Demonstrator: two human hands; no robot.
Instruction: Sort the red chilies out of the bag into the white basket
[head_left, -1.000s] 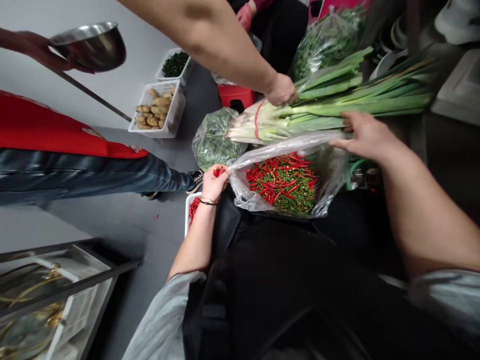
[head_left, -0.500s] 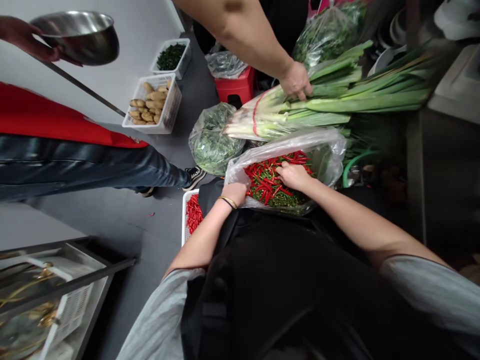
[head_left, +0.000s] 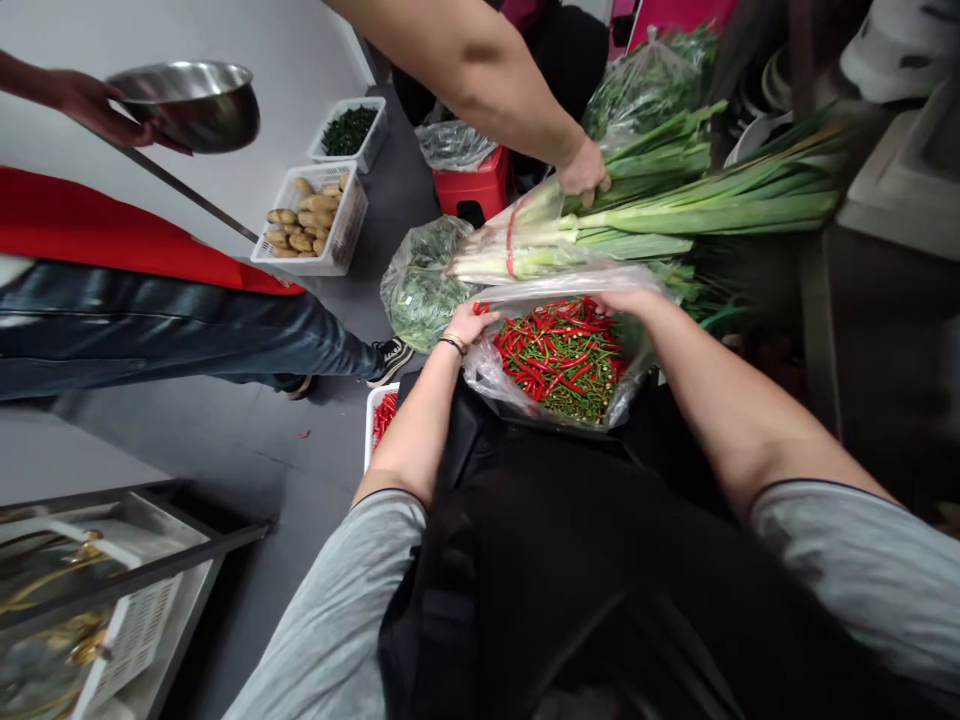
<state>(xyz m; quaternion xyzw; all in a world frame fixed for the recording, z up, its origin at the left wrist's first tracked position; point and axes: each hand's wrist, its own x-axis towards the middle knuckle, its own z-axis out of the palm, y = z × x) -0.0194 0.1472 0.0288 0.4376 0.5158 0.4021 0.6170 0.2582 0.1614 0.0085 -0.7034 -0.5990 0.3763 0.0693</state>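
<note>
A clear plastic bag (head_left: 491, 372) lies open in front of my black apron, filled with red chili peppers (head_left: 555, 352) on green stems. My left hand (head_left: 471, 322) is closed at the bag's far left edge, with a bit of red showing by its fingers. At the far right my right hand (head_left: 628, 300) grips the bag's rim, its fingertips partly hidden by the plastic. Below my left forearm, a white basket (head_left: 370, 425) of loose red chilies is partly covered.
Beyond the bag lies a bundle of leeks (head_left: 637, 215), touched by another person's hand (head_left: 585, 172). A bag of leafy greens (head_left: 424, 290) stands left of it. Farther left are a potato basket (head_left: 334, 262) and a person holding a metal bowl (head_left: 199, 115). A metal rack (head_left: 206, 545) stands lower left.
My right hand has left the chilies and moved to the bag's far right rim. My left hand has shifted to the far left edge. The bag's mouth is spread wider, showing more chilies.
</note>
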